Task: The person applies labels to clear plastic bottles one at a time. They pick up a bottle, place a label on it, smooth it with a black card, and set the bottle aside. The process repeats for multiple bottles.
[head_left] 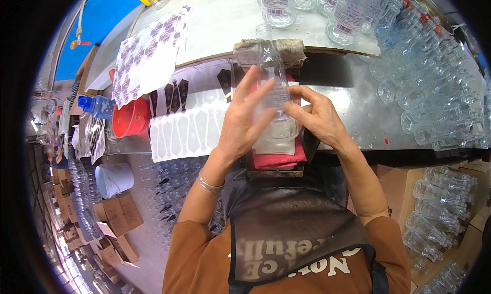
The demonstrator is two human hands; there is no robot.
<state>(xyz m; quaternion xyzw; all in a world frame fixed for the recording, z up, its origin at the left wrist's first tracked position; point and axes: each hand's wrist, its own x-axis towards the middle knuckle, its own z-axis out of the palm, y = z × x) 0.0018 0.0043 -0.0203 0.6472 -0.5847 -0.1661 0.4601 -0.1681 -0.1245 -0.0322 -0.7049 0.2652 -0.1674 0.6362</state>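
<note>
Left hand (244, 119) is open, its fingers spread and blurred over the left side of a clear bottle (275, 84); whether the fingertips touch the glass cannot be told. Right hand (323, 121) is at the bottle's other side, fingers bent, thumb and forefinger slightly apart beside the printed label (279, 100); I cannot tell whether it grips anything. The bottle lies in front of the person, neck pointing away, over a cloth-wrapped rest (247, 54), with a red cloth (281, 161) under its near end.

A silver bracelet (210, 185) circles the left wrist. Left of the hands, a white sheet (192, 133) with tie-shaped outlines lies on the counter (360, 125), dark labels (183, 92) just beyond it. Further left are a purple-printed sheet (146, 56), a red bucket (132, 119) and a blue-capped bottle (99, 107). Labelled bottles (349, 18) stand on a white board (217, 25) at the far side, and many clear bottles (432, 92) are massed at the right. Low on the left, a white bucket (115, 180) stands near opened cartons (118, 214).
</note>
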